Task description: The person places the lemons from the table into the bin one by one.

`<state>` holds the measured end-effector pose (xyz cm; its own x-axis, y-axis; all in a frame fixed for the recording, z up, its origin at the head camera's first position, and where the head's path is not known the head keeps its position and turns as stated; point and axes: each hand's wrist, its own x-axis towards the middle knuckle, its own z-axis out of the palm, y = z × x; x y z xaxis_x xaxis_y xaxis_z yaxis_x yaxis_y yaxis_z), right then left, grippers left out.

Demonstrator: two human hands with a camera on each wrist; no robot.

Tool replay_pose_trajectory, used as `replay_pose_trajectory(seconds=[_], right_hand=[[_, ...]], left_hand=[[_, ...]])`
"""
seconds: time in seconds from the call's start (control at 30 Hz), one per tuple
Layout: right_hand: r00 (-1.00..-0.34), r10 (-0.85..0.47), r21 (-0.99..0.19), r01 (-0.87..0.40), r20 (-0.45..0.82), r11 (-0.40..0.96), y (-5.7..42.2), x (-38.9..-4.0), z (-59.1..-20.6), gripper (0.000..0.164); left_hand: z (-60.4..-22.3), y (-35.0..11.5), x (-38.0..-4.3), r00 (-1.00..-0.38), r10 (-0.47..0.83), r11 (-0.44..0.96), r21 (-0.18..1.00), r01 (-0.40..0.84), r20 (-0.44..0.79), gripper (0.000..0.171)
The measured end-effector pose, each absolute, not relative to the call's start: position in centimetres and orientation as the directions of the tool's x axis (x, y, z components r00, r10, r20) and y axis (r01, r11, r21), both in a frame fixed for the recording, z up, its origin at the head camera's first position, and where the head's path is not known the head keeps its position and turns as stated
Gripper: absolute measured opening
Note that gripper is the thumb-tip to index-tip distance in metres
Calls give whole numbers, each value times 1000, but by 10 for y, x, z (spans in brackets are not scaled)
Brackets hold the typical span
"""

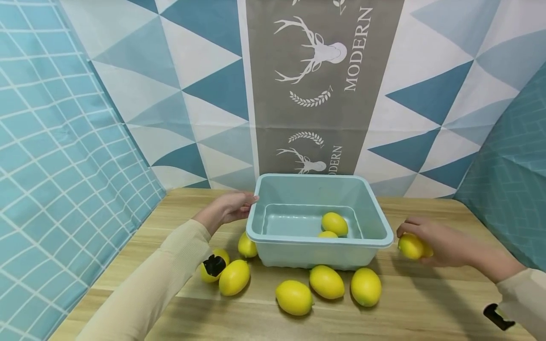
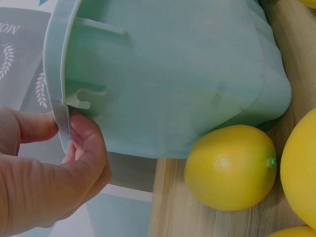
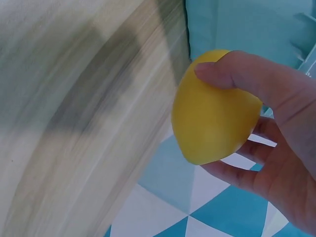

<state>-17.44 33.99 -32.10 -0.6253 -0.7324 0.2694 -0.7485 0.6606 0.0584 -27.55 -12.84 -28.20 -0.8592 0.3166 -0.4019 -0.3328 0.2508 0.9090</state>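
Note:
A light blue plastic basin (image 1: 320,253) stands on the wooden table with two lemons inside, one lemon (image 1: 334,223) showing above the front rim and the other mostly hidden behind it. My left hand (image 1: 232,206) pinches the basin's left rim between thumb and fingers, as the left wrist view (image 2: 59,163) confirms. To the right of the basin, my right hand (image 1: 443,244) grips a lemon (image 3: 215,113) just off the table, thumb on one side and fingers on the other.
In front of the basin lie three lemons, the nearest lemon (image 1: 294,297) among them. Left of these, more lemons, including a lemon (image 1: 234,277), sit below my left forearm. A patterned backdrop (image 1: 213,94) rises behind the wooden table (image 1: 256,322), with blue sheets at both sides.

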Motion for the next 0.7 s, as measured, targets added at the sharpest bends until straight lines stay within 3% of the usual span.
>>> replay_pose_trajectory(seconds=[0.7], right_hand=[[-649, -701, 153, -692, 296, 706, 331, -179, -302, 72]], left_hand=[[-284, -128, -276, -866, 302, 247, 910, -332, -398, 42]])
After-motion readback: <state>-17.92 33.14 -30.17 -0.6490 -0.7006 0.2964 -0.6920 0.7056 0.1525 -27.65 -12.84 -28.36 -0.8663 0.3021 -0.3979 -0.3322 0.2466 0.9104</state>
